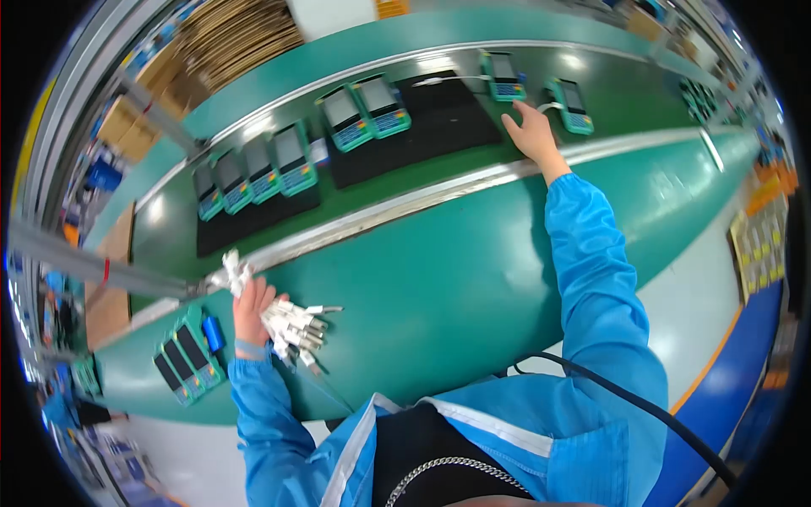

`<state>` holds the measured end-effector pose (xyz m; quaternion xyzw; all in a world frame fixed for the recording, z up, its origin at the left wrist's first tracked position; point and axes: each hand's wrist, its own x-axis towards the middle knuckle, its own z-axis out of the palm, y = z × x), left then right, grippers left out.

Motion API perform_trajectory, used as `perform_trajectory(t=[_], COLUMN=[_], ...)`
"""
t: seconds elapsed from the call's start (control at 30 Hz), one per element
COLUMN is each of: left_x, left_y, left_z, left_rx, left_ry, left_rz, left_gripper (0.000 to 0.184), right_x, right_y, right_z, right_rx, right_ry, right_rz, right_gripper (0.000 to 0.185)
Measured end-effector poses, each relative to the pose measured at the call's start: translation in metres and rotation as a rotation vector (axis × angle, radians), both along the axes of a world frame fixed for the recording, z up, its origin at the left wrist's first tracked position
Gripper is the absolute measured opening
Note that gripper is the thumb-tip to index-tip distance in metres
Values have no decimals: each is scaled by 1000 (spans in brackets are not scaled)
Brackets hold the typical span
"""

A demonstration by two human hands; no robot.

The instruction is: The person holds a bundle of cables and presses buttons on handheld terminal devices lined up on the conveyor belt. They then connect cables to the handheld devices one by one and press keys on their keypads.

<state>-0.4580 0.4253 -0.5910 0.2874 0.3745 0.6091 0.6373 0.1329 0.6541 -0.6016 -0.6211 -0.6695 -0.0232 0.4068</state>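
Note:
My left hand [248, 313] is closed round a bundle of white cables [296, 328] above the green bench top, with plugs fanning out to its right. At the far side, my right hand [532, 133] reaches out with thumb and fingers apart. Its fingertips are just below a green handheld terminal [505, 83] with a grey screen; whether they touch it I cannot tell. Right of that hand lies another handheld terminal [574, 108], a white cable at its left side. A thin white cable [448, 79] runs left from the first terminal.
Two terminals [363, 111] lie on a black mat [456, 127], and several more [253, 173] on a second mat [221, 235]. A metal rail [405, 201] crosses the bench. At lower left are black-and-green devices [187, 362] and a blue object [212, 334]. A black cable [642, 404] hangs right.

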Motion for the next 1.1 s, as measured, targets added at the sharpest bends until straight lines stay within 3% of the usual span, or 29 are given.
perform_trajectory(t=[0.03, 0.13, 0.2, 0.3, 0.43, 0.67, 0.8, 0.9, 0.97, 1.07, 1.1], left_x=[-3, -3, 3, 7, 14, 13, 14, 12, 11, 9, 8], left_y=[1, 3, 2, 7, 7, 8, 6, 7, 7, 7, 7], left_z=[-7, -13, -8, 0, 14, 12, 16, 11, 10, 12, 11], left_rx=[-154, 121, 141, 131, -13, -37, -70, -49, -49, -50, -44], left_ry=[67, -155, -159, -122, -13, 2, -12, -40, -70, -74, -52], left_rz=[164, -81, -68, -83, -10, -50, -53, -41, -18, -55, -53], left_gripper=[22, 23, 20, 16, 23, 18, 25, 21, 19, 20, 21], right_x=[-23, -62, -78, -75, -103, -209, -264, -295, -318, -376, -391], right_y=[13, 57, 50, 64, 53, 38, 29, 26, 25, 50, 48], right_z=[-1, -5, 21, 11, 19, 16, 7, 5, 15, 11, 12], right_rx=[-53, -96, -196, -256, -287, -337, -333, -321, -155, 31, -10], right_ry=[51, -4, -30, 75, -24, -35, -156, -315, -342, -19, -16], right_rz=[-9, 89, 120, 146, 173, 281, 280, 127, 142, 437, 401], right_gripper=[60, 76, 80, 90, 92, 91, 93, 94, 95, 100, 102])
